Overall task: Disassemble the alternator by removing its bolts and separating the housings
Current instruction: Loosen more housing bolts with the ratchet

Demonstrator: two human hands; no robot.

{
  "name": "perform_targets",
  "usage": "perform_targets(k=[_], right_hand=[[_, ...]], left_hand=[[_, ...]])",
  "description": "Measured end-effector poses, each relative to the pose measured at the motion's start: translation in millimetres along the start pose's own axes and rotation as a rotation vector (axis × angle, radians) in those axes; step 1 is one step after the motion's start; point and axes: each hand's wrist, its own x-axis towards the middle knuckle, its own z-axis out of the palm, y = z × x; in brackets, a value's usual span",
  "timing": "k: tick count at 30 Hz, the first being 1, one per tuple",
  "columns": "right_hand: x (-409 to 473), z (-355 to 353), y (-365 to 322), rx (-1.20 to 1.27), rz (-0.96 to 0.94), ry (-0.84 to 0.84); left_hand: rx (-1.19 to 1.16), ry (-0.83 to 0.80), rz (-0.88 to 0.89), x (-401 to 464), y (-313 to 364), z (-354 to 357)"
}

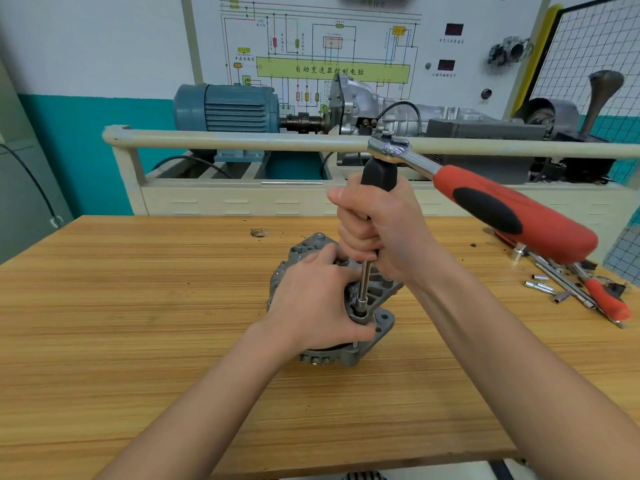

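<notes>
Left hand (313,299): its grip clamps round the alternator's top housing, thumb near the socket.
Alternator (374,327): stands mid-surface (138,306), pulley end down.
Right hand (377,230): grip wrapped round the black extension handle (379,174), driving the socket (361,304) into a housing bolt.
Ratchet (512,209): red handle points right.
Loose sockets (540,285): far right.

We see a grey alternator (367,306) on a light wooden workbench (138,306) striped with fine darker grain. Our ratchet wrench (485,202) has a red handle with a black oval inset and a shiny chrome head; the driver grip (378,174) beneath it is black. Behind stand a blue-grey electric motor (227,107), a teal-and-white wall (86,109), and a white wiring diagram board (329,46) with a lime-green band.
</notes>
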Motion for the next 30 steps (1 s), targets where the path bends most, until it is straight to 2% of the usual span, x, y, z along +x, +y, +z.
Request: perform_targets(k=[6,9,11,19,24,30], right_hand=[[1.3,0.3,0.9,0.023,0.012,-0.047],[4.3,2.2,3.8,0.218,0.014,-0.179],[10.7,2.9,8.0,0.290,0.027,-0.156],[14.3,0.1,9.9,0.304,0.068,-0.103],[1.4,9.7,2.8,0.157,0.000,-0.013],[-3.6,16.9,-1.1,-0.094,0.017,0.362]], left_hand=[[-0.001,-0.026,0.021,1.6,-1.6,-2.6],[-0.081,-0.119,0.037,-0.6,-12.2,-9.5],[-0.150,-0.146,0.050,0.2,-17.3,-15.1],[-0.109,-0.149,0.064,-1.0,-21.6,-12.8],[-0.092,-0.096,0.039,-4.6,-15.7,-10.4],[-0.052,0.050,-0.118,-5.8,8.7,3.3]])
